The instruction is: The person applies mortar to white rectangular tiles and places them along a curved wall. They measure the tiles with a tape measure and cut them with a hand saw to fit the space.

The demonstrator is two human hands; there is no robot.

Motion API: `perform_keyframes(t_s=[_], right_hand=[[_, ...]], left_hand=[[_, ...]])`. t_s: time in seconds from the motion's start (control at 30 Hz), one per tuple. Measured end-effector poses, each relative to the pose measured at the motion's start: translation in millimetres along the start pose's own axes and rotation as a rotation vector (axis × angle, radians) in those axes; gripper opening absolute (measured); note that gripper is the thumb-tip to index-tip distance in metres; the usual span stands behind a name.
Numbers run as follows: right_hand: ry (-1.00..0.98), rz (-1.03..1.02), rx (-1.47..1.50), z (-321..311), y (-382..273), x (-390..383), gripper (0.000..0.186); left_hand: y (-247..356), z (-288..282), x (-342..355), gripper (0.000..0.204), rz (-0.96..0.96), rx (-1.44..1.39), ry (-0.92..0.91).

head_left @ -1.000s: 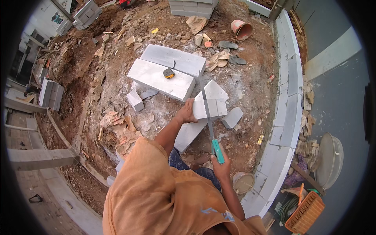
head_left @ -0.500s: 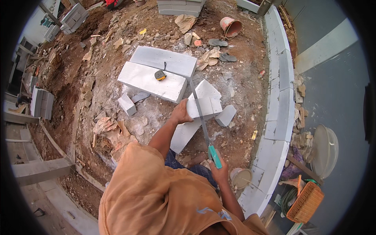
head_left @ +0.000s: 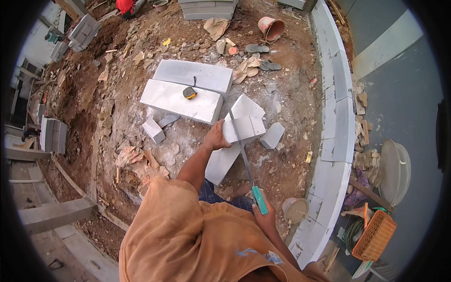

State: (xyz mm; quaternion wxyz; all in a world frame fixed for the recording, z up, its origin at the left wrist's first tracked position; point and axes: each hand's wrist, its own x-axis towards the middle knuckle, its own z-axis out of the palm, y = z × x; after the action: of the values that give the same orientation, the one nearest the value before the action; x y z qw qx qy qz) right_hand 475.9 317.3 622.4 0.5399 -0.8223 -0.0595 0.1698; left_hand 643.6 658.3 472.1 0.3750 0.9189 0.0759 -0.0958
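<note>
My right hand (head_left: 266, 212) is closed round the green handle of a handsaw (head_left: 247, 164). The blade runs up and away across the top of a small white lightweight concrete block (head_left: 243, 129). At that block's left end my left hand (head_left: 216, 136) grips it, thumb on the near side. Beneath it lie other pale blocks, one a long piece (head_left: 221, 164) slanting toward me. A small offcut (head_left: 272, 135) rests just to the right. Farther off, two long blocks (head_left: 181, 101) lie side by side, with a yellow and black tape measure (head_left: 190, 93) on the nearer one.
A low block wall (head_left: 336, 136) curves along the right. Near it stands a bucket (head_left: 295, 210) of grey material; a red bucket (head_left: 271, 29) lies tipped farther off. Sandals (head_left: 269, 65), torn paper and rubble cover the dirt. Beyond the wall are an orange basket (head_left: 374, 236) and a round sieve (head_left: 394, 172).
The saw handle has shifted slightly toward me, drawing the blade back across the block. My left hand keeps its hold. The whole view has turned a little.
</note>
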Motion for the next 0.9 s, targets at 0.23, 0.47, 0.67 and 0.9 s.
perform_keyframes(t_s=[0.23, 0.47, 0.67, 0.9], right_hand=[[-0.123, 0.29, -0.156, 10, -54, 80, 0.054], [-0.071, 0.133, 0.044, -24, -19, -16, 0.058], [0.003, 0.089, -0.003, 27, -16, 116, 0.055], [-0.075, 0.099, 0.024, -25, -3, -31, 0.059]], left_hand=[[-10, -15, 21, 0.129, -0.103, 0.007, -0.033], [7, -11, 8, 0.124, -0.02, 0.071, -0.025], [7, 5, 2, 0.126, 0.004, 0.038, 0.007], [-4, -10, 21, 0.128, -0.042, 0.016, -0.032]])
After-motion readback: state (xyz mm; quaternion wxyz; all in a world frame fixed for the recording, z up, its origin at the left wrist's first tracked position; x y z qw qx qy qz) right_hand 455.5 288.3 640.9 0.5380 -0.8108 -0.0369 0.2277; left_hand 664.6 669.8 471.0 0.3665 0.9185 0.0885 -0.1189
